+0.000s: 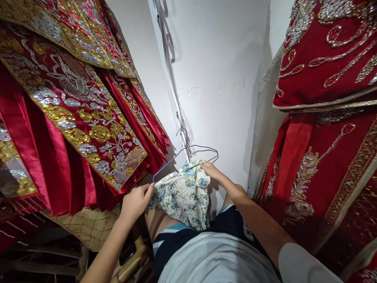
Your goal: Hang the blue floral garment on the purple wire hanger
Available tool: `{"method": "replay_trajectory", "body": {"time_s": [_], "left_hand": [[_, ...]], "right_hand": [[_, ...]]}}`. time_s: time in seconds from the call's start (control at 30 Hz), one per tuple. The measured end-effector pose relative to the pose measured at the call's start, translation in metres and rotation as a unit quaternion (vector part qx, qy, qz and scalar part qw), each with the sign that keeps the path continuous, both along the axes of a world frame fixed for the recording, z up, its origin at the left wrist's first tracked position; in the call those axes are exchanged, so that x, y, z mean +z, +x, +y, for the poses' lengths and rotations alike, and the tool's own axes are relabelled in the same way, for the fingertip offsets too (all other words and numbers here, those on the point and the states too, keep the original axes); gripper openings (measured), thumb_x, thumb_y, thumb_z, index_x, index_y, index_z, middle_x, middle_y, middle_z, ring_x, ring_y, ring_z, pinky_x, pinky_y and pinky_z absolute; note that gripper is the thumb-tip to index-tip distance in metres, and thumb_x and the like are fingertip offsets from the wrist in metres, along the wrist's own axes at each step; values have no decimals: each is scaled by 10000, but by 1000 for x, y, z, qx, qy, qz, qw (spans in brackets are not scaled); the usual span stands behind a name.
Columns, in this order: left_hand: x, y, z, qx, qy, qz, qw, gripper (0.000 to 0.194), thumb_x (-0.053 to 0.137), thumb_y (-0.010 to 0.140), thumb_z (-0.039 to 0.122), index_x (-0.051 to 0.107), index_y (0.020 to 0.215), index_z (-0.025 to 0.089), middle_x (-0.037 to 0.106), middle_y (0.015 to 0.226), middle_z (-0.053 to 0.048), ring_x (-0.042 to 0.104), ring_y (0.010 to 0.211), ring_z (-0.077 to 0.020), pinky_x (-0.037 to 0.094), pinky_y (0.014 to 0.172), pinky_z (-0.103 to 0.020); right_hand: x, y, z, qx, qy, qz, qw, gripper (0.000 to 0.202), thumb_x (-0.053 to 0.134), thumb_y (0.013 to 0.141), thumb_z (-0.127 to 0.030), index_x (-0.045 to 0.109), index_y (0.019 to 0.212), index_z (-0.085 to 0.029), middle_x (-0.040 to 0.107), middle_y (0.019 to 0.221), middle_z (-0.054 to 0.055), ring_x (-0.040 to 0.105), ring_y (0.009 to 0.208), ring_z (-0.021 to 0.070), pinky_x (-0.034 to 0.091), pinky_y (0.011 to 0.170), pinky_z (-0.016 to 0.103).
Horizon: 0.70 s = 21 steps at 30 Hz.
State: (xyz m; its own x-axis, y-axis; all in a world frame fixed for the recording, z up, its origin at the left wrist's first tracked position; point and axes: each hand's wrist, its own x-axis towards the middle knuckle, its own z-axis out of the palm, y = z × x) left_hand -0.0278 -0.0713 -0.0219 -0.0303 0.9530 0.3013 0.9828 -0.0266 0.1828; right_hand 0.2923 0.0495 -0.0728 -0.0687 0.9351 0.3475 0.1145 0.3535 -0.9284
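Observation:
A garment with a blue, yellow and white floral pattern (182, 192) hangs over my lap, partly on a thin purple clothes hanger (203, 147). My left hand (137, 199) is closed on the garment's left edge, right by the hanger's left end. My right hand (211, 170) pinches the garment's upper edge on the other side. The hanger's right end sticks out bare past the cloth, and its hook points up at the wall. Folds hide how the left part of the garment sits on the hanger.
Red garments with gold and silver embroidery (100, 133) hang at the left. More beaded red clothing (330, 70) hangs at the right. A white wall (218, 78) stands ahead, with a narrow metal rail (170, 70) running down it. Bamboo-like furniture (132, 261) is at lower left.

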Motion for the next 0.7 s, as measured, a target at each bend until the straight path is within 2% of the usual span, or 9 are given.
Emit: {"method": "replay_trajectory", "body": {"time_s": [0.07,0.17,0.3,0.4,0.47,0.53,0.63,0.7], "left_hand": [[4,6,2,42,-72,29,996,548,309,928,575,746,1004,253,729,974,-146,668,960,-381,472,736,-413],[6,14,12,48,-123,36,991,568,274,942,556,727,1085,244,713,1108,-158,648,1063,-388,486,783,-441],[12,27,24,35,-56,58,996,476,325,938,442,709,1060,188,729,1049,-171,681,994,-360,493,797,-414],[16,38,27,52,-15,87,995,386,393,908,384,658,1074,159,724,1044,-180,692,964,-369,506,777,-422],[10,45,26,68,-14,107,992,363,396,907,356,615,1100,142,712,1067,-190,692,967,-378,516,773,-445],[-4,47,23,64,-34,136,988,337,392,910,323,583,1098,119,703,1076,-203,684,994,-381,521,789,-468],[-28,39,16,34,-86,172,981,316,444,886,285,536,1135,114,706,1071,-200,669,1033,-383,520,809,-483],[-35,30,11,23,-108,173,979,351,461,886,294,499,1198,135,709,1082,-186,676,1018,-382,518,807,-489]], "right_hand": [[-9,3,-3,4,4,-30,1000,275,555,786,-418,500,626,-202,449,577,-40,421,578,134,331,577,242],[-14,16,-16,-8,25,-71,997,328,547,769,-392,373,552,-218,324,541,-57,330,544,116,247,547,248],[-3,35,-35,-54,56,-109,991,318,550,745,-340,333,546,-218,283,554,-58,289,560,112,202,552,259],[7,42,-47,-100,84,-147,980,319,534,751,-334,314,552,-217,274,556,-57,287,561,112,196,550,262],[10,44,-53,-120,89,-165,975,319,526,753,-335,304,557,-218,270,553,-57,288,556,113,194,541,261],[8,43,-57,-130,82,-171,973,307,526,753,-336,319,561,-217,284,547,-58,290,551,114,196,532,260],[2,38,-60,-141,75,-178,971,261,534,743,-331,385,566,-211,338,540,-56,311,555,120,212,528,256],[-2,35,-60,-137,72,-177,972,243,537,740,-329,412,571,-208,360,541,-54,321,559,121,220,529,252]]}}
